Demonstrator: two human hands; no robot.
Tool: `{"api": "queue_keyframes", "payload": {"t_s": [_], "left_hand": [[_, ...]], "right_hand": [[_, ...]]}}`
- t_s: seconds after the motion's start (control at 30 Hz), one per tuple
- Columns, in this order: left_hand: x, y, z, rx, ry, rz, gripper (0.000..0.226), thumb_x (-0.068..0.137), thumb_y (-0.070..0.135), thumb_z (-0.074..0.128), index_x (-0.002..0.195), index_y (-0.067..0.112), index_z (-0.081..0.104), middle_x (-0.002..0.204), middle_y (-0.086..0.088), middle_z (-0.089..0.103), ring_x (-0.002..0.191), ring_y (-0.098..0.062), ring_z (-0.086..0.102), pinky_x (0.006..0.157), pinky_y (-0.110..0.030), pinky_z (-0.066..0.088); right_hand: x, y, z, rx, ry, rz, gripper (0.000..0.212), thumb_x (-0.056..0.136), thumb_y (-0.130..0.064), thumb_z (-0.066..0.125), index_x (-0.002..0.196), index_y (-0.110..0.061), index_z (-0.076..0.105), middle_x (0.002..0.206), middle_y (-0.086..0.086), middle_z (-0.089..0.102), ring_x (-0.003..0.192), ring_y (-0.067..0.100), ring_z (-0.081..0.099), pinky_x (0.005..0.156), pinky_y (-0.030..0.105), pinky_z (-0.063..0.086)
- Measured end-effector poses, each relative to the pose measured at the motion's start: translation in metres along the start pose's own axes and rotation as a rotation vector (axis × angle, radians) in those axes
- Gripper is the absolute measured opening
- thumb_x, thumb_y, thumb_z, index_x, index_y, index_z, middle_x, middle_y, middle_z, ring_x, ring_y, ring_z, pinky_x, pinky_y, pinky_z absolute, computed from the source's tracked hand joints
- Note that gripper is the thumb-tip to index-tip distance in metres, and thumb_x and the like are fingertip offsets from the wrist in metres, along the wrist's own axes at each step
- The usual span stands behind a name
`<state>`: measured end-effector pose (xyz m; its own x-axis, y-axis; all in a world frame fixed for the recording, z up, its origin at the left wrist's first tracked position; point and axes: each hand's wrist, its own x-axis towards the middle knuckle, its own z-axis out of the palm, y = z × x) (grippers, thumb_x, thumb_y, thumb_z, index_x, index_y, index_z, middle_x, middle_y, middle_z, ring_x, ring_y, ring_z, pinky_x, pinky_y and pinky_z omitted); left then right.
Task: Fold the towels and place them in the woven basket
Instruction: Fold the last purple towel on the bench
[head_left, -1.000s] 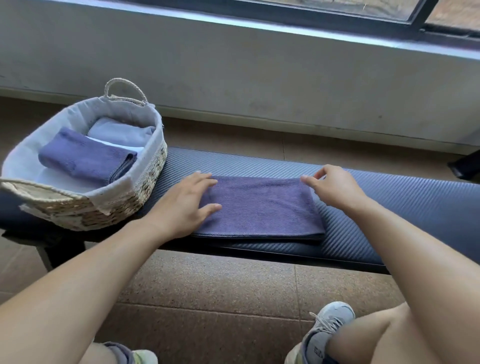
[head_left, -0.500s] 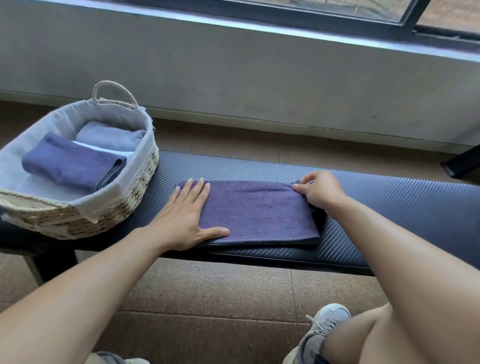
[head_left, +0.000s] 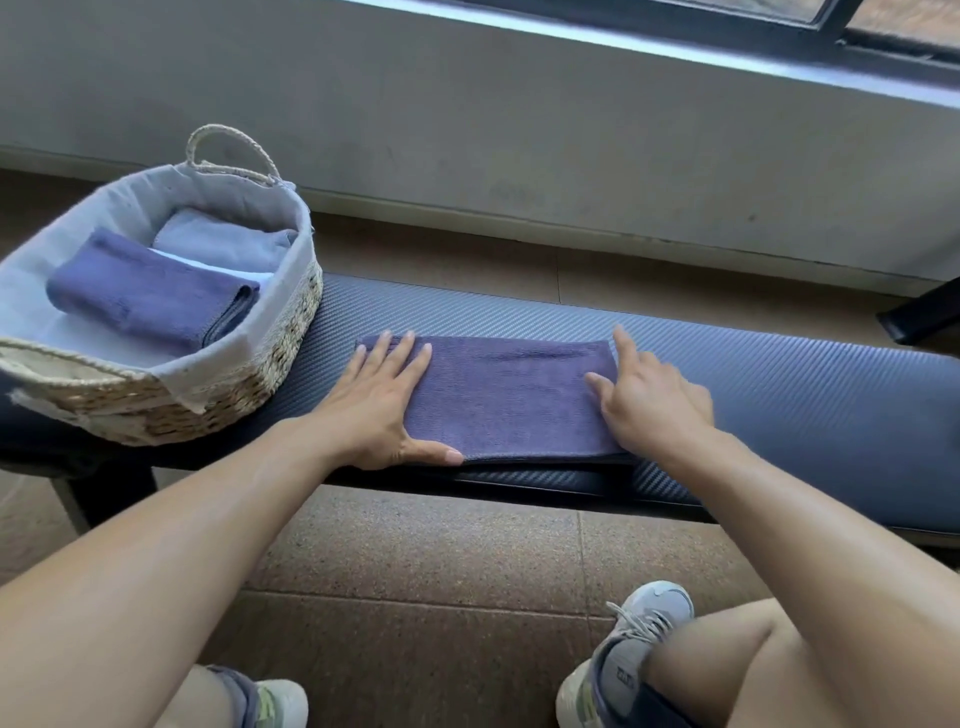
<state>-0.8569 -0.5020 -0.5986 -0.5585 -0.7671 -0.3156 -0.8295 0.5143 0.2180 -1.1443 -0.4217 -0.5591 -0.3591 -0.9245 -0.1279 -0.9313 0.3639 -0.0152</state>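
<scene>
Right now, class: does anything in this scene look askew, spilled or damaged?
Nothing stands out. The purple towel lies flat and squarely folded on the bench under both hands; two folded towels sit neatly in the woven basket.

Right hand (head_left: 655, 404) now atop towel (head_left: 506, 399)

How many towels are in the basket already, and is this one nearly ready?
Two folded towels, a purple one and a pale blue one, already lie in the woven basket. The left hand and right hand rest on a third towel, partly folded, on the bench. It isn't in the basket yet.
</scene>
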Motion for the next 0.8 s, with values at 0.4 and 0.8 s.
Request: {"api": "queue_keyframes", "payload": {"t_s": [0.4,0.8], "left_hand": [[-0.003,0.005,0.002,-0.158,0.198,-0.029,0.109,0.075,0.087,0.025,0.162,0.023,0.012,0.170,0.000,0.003,0.156,-0.016,-0.007,0.126,-0.037,-0.007],[-0.003,0.008,0.012,-0.024,0.181,-0.104,0.099,0.087,0.083,0.008,0.161,0.019,-0.010,0.169,0.002,-0.016,0.153,-0.013,-0.023,0.125,-0.036,-0.013]], "right_hand": [[-0.009,-0.011,-0.002,-0.087,-0.133,-0.185,0.105,0.083,-0.089,0.007,0.163,-0.020,0.002,0.170,0.004,-0.008,0.155,0.026,-0.016,0.126,0.046,-0.008],[0.013,-0.039,0.042,0.105,-0.033,-0.194,0.095,0.091,-0.080,0.010,0.162,-0.018,0.000,0.170,-0.001,-0.007,0.155,0.013,-0.014,0.126,0.039,-0.009]]}}
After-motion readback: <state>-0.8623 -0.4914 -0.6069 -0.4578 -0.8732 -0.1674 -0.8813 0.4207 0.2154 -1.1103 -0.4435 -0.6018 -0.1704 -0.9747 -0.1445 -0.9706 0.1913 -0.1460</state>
